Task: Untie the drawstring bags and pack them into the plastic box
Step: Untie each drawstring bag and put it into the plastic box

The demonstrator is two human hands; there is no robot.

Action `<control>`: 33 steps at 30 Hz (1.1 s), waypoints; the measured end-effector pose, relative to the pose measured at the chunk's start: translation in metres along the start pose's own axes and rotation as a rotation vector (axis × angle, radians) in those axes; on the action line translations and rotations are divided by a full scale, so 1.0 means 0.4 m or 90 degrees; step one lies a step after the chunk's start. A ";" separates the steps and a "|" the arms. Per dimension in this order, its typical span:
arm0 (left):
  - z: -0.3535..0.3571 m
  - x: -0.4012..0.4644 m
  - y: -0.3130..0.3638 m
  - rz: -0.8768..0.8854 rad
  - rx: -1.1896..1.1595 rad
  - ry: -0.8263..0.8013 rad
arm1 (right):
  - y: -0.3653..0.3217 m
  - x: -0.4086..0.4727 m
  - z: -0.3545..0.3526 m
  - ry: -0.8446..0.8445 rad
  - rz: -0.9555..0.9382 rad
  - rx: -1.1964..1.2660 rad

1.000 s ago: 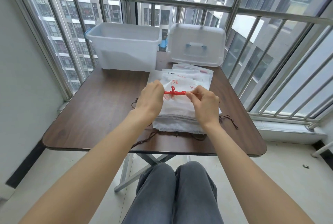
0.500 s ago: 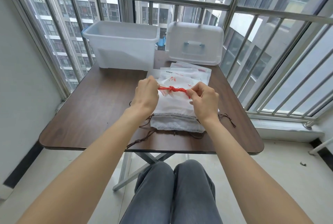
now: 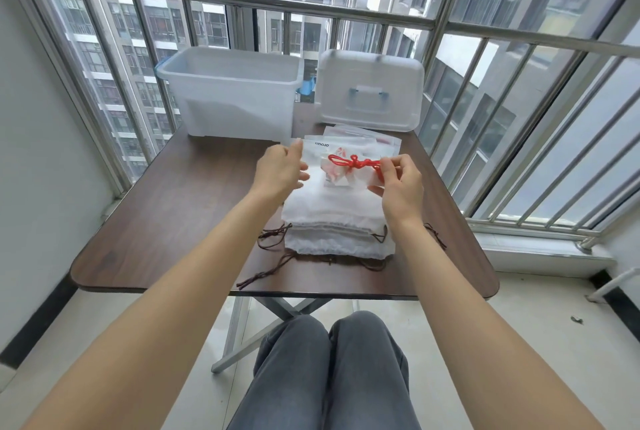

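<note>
Pinching the red cord (image 3: 356, 163) with our right hand (image 3: 398, 187), we are holding the small bag (image 3: 341, 175) above the bag stack (image 3: 332, 218) on the table (image 3: 180, 215). Our left hand (image 3: 278, 171) is hovering beside it, fingers apart. The box (image 3: 235, 93) is sitting behind.

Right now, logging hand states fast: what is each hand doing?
Left hand: open, fingers relaxed, holding nothing.
Right hand: pinching the red drawstring of the top bag.
</note>
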State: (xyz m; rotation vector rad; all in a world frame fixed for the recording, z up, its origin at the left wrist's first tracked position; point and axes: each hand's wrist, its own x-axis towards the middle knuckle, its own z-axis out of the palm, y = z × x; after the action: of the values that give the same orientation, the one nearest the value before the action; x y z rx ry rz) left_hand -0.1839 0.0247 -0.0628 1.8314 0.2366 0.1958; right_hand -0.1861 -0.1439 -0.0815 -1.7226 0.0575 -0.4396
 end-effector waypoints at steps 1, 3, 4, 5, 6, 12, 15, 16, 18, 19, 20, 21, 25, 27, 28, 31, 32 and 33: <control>0.003 0.011 0.001 -0.049 -0.033 -0.007 | 0.002 0.008 -0.002 0.009 0.017 0.013; 0.015 0.022 0.010 -0.146 -0.106 -0.055 | 0.002 0.021 -0.008 0.023 0.043 0.045; 0.021 0.023 0.022 -0.196 -0.149 -0.091 | -0.002 0.024 -0.012 0.026 0.048 0.062; 0.027 0.026 0.036 -0.244 -0.192 -0.136 | -0.002 0.029 -0.015 0.026 0.050 0.079; 0.032 0.031 0.049 -0.290 -0.236 -0.185 | -0.003 0.033 -0.019 0.025 0.052 0.099; 0.094 0.076 0.085 -0.389 -0.313 -0.347 | -0.008 0.061 -0.042 -0.001 0.082 0.210; 0.127 0.081 0.094 -0.346 -0.256 -0.290 | -0.015 0.074 -0.047 0.007 0.082 0.208; 0.132 0.082 0.098 -0.326 -0.275 -0.253 | -0.020 0.079 -0.048 0.025 0.081 0.187; 0.138 0.093 0.104 -0.289 -0.345 -0.170 | -0.027 0.085 -0.046 0.054 0.110 0.165; 0.138 0.099 0.106 -0.269 -0.374 -0.128 | -0.033 0.084 -0.042 0.060 0.143 0.173; 0.132 0.101 0.107 -0.255 -0.389 -0.086 | -0.041 0.080 -0.038 0.058 0.187 0.195; 0.122 0.102 0.109 -0.245 -0.402 -0.052 | -0.049 0.075 -0.033 0.042 0.241 0.230; 0.073 0.100 0.124 -0.177 -0.387 0.035 | -0.103 0.038 -0.010 -0.137 0.412 0.448; 0.049 0.101 0.135 -0.130 -0.364 0.056 | -0.137 0.038 0.013 -0.209 0.398 0.471; 0.038 0.102 0.143 -0.108 -0.351 0.062 | -0.151 0.044 0.024 -0.221 0.383 0.458; 0.004 0.109 0.173 -0.045 -0.315 0.075 | -0.183 0.084 0.060 -0.208 0.343 0.395; -0.008 0.118 0.183 -0.032 -0.310 0.088 | -0.191 0.099 0.072 -0.197 0.326 0.381; -0.020 0.130 0.191 -0.026 -0.315 0.104 | -0.198 0.112 0.081 -0.187 0.302 0.367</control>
State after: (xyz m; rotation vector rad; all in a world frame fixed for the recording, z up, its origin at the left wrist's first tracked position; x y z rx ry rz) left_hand -0.1312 0.0258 0.0133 1.3195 0.3081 0.3435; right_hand -0.1506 -0.1097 0.0013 -1.1362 0.1119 0.1471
